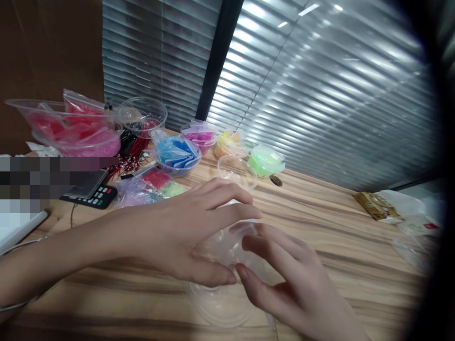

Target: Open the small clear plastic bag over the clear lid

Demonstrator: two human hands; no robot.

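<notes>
Two bare hands meet over a wooden table [320, 222]. The wood is light brown with long dark stripes in it.

The left hand [181, 232] comes in from the left. Its fingers curl over a small clear plastic bag [227, 244], and the thumb pinches it from below. The right hand [284, 279] comes up from the bottom right. Its fingertips touch the same bag on the other side, with the fingers bent and a bit spread. The bag looks thin, soft and crinkly. You can see through it.

The bag is in the middle, near the front of the table, between the two hands. Right under it sits a round clear plastic lid [222, 308], flat on the wood.

Just behind the hands stands an empty clear cup [237, 171], round and shiny. Farther back is a row of little round tubs. One holds blue bags [177, 154], one holds purple bits [201, 136], one holds yellow bits [229, 144] and one holds green bits [266, 162]. A big clear bowl of red and pink bags [74, 130] sits at the far left. A black calculator [95, 193] lies near it, with small flat packets [152, 187] just beside it.

At the far right lies a brown snack wrapper [378, 207]. Grey window blinds [320, 85] with thin shiny slats hang behind the table.
</notes>
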